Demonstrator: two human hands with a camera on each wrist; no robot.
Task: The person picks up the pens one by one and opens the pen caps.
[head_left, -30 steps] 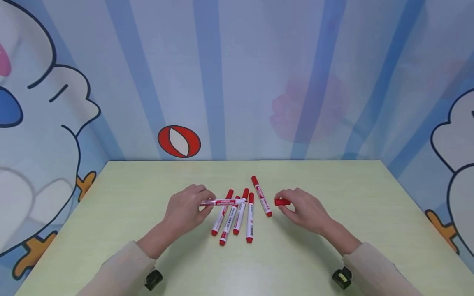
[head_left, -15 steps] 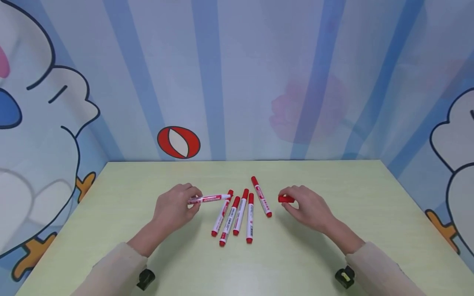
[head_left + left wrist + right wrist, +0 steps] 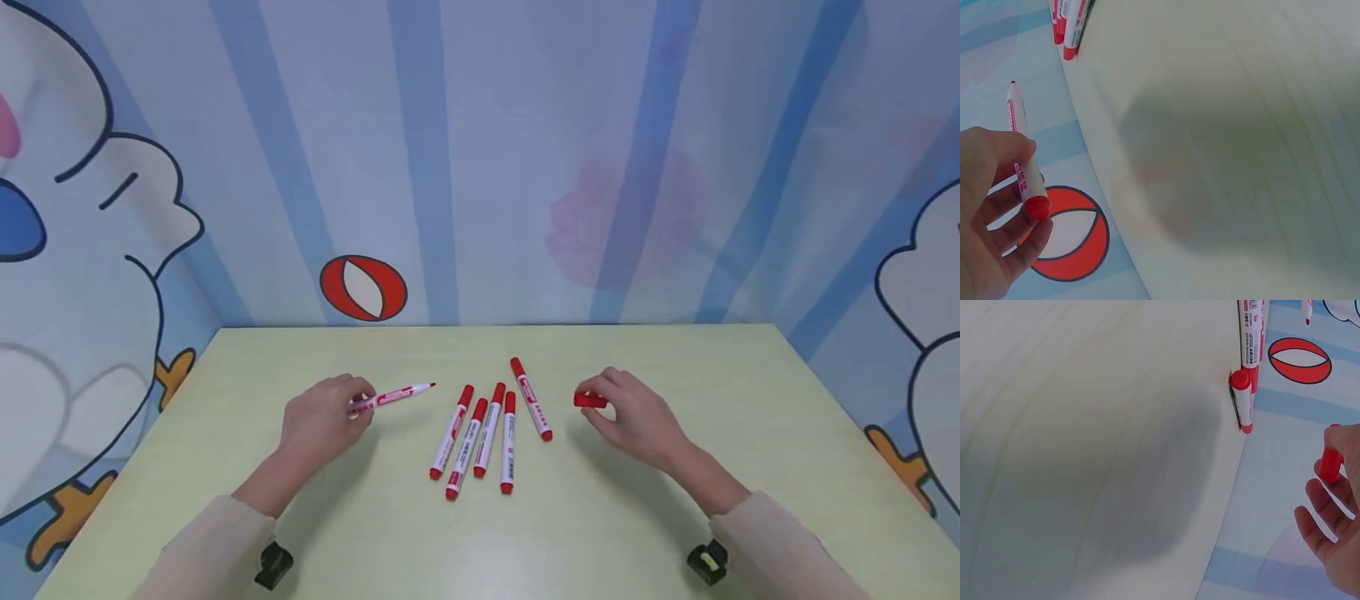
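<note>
My left hand holds an uncapped whiteboard marker between thumb and fingers, above the table's left half. Its bare red tip points right in the head view; in the left wrist view the white barrel and red end plug show. My right hand pinches a red marker cap between thumb and index finger, the other fingers spread in the right wrist view. Between the hands, several capped red-and-white markers lie roughly side by side, and one more marker lies slanted to their right.
The pale wooden table ends at the back against a blue striped backdrop printed with cartoon figures and a red-and-white ball. A black camera mount sits at the left wrist, another mount at the right.
Both hands have moved apart: the left one leftward with the marker, now clear of the lying markers in the head view, its tip tilting up; the right one slightly rightward with the cap.
</note>
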